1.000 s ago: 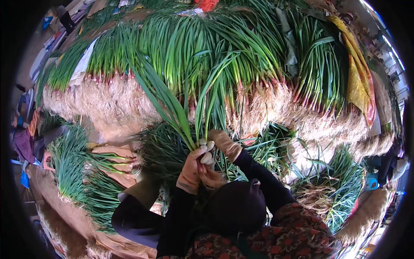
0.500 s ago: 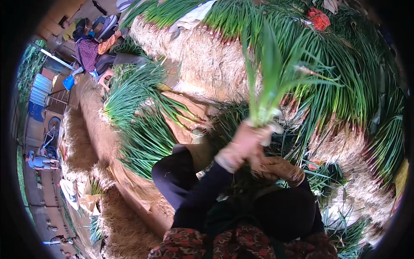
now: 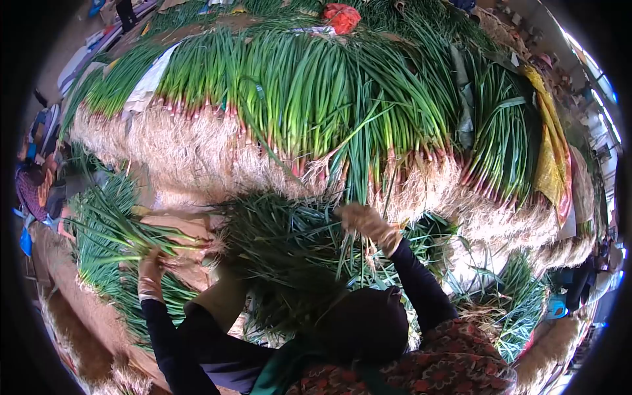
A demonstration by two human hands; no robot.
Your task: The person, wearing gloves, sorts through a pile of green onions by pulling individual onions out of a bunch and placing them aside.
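Observation:
My left hand (image 3: 151, 268), in a thin pale glove, is closed round a few green onions (image 3: 135, 242). Their leaves fan out to the left and their rooted ends point right, over a brown sheet (image 3: 181, 224). Out in front, my right hand (image 3: 368, 225), also gloved, has its fingers curled round green onions (image 3: 359, 181) at the foot of the long stack. Leaves rise above that hand; its fingertips are partly hidden. Between my hands lies a dark heap of loose leaves (image 3: 270, 230).
A long stack of green onions (image 3: 296, 99) with pale, bushy roots (image 3: 191, 148) spans the front. A red plastic bag (image 3: 342, 18) lies behind it, and a yellow sack (image 3: 552, 145) hangs at right. A person (image 3: 39, 187) sits at the far left; another (image 3: 596, 263) is at right.
My left hand has carried the green onions from upright in front of me to low on the left. My right hand has reached forward to the stack. The view has turned right.

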